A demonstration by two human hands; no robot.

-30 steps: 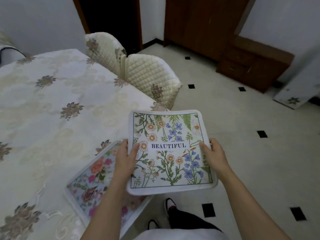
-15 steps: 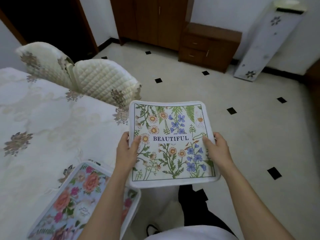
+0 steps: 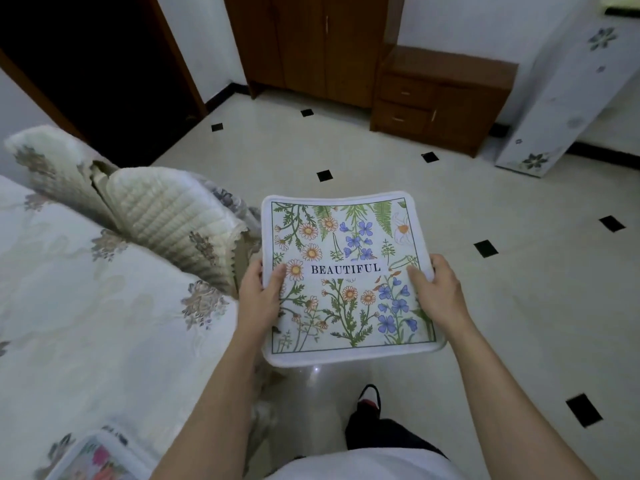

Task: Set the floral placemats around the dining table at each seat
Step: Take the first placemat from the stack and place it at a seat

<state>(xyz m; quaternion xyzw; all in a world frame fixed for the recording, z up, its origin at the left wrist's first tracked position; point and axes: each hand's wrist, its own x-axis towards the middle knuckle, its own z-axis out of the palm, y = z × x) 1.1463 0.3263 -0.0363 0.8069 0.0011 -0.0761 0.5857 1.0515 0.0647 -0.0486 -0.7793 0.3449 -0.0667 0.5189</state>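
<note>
I hold a square white placemat (image 3: 349,244) printed with daisies, blue flowers and the word BEAUTIFUL flat in front of me, over the floor beside the table. My left hand (image 3: 258,299) grips its left edge and my right hand (image 3: 438,294) grips its right edge, thumbs on top. The dining table (image 3: 86,306), covered with a cream floral cloth, lies to my left. A second placemat (image 3: 93,460) with pink roses lies on the table's near corner, mostly cut off by the frame's bottom edge.
Two chairs with quilted cream covers (image 3: 162,216) stand pushed against the table's right side. A brown wardrobe (image 3: 311,43) and low drawer cabinet (image 3: 436,95) stand at the far wall, next to a white floral-printed unit (image 3: 561,98). A dark doorway (image 3: 93,64) opens far left. My foot (image 3: 369,398) is below the mat.
I have walked along the table's right side, so the table and the rose placemat slid left and down in view. The BEAUTIFUL placemat stays gripped in both hands.
</note>
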